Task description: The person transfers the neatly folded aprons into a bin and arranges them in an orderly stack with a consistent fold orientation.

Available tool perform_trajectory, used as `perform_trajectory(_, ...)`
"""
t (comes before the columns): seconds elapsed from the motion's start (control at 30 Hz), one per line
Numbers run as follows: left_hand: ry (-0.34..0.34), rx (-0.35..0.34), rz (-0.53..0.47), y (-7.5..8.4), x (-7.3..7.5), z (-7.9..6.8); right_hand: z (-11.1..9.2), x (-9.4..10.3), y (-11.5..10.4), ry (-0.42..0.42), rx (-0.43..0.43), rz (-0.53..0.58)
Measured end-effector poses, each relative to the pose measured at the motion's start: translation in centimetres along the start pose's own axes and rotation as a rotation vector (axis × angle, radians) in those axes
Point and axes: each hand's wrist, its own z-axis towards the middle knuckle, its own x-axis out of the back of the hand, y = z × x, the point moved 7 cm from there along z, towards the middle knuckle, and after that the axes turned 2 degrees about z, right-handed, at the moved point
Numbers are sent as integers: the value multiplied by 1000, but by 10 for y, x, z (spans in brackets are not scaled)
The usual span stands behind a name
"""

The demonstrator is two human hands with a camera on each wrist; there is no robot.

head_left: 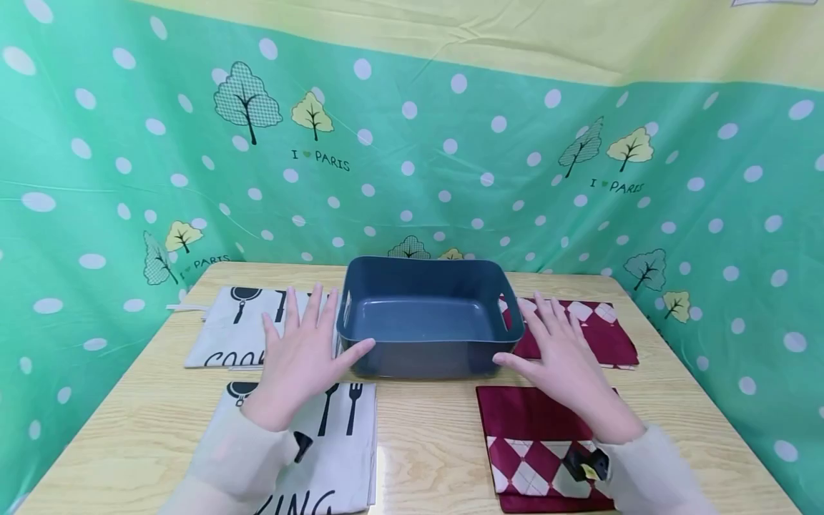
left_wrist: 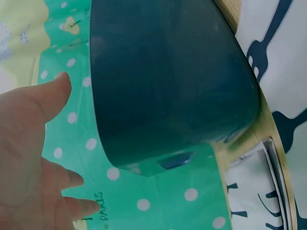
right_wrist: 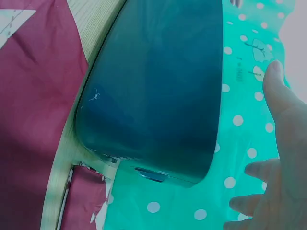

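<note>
A dark blue plastic bin (head_left: 425,357) with cut-out side handles stands at the table's middle; its inside looks bare. My left hand (head_left: 299,357), fingers spread, hovers by the bin's left front corner. Near the right front corner is my right hand (head_left: 560,354), spread the same way. In both wrist views the hands stay apart from the bin wall. Beneath the left hand lies a folded white cloth (head_left: 335,458) printed with cutlery, and a folded maroon cloth (head_left: 541,415) with a diamond band lies beneath the right. Neither hand holds anything.
A second folded white cloth (head_left: 219,329) lies at the back left, and a second maroon cloth (head_left: 605,332) at the back right, partly behind the bin and hand. A green dotted curtain (head_left: 412,179) hangs around the wooden table (head_left: 425,443).
</note>
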Motion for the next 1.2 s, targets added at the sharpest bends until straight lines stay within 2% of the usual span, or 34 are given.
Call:
perform_trajectory(0.2,23,-27,-21,9,3,-5,-8,10,-3,-5,13,1)
perform_trajectory(0.57,83,-96,-75,29,8,-19,-24,12,2,-33,2,30)
perform_trajectory(1.0,277,-198,-161,49,16,-31,-36,14,18,-54,-89,56)
perform_trajectory(1.2,343,-244,-207,57,14,-37,-45,12,29,-85,-140,84)
